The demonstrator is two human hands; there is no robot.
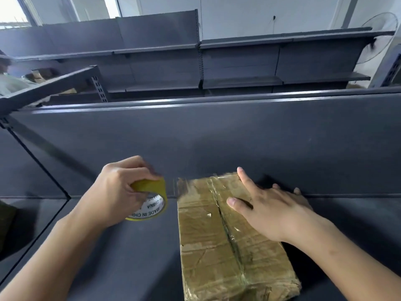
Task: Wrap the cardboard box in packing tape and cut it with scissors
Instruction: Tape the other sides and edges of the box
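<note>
Box long axis runs away from viewer; R hand flat on top; L hand grips tape roll.

Field notes, head view.

Brown flat rectangular cardboard box: lies flat on the dark grey shelf, its long side running away from me and its far end at the shelf's back panel. Flaps closed, with a dark seam down the middle of the top. Glossy, wrinkled clear tape covers the top face. My right hand rests flat on the far right part, fingers straight.

Yellow roll of clear packing tape: held above the shelf, just left of the box's far left corner. It is tilted, and the white core printed "MADE IN CHINA" shows. My left hand grips its rim. A clear strip seems to run from roll to box corner, but it is blurred.
</note>
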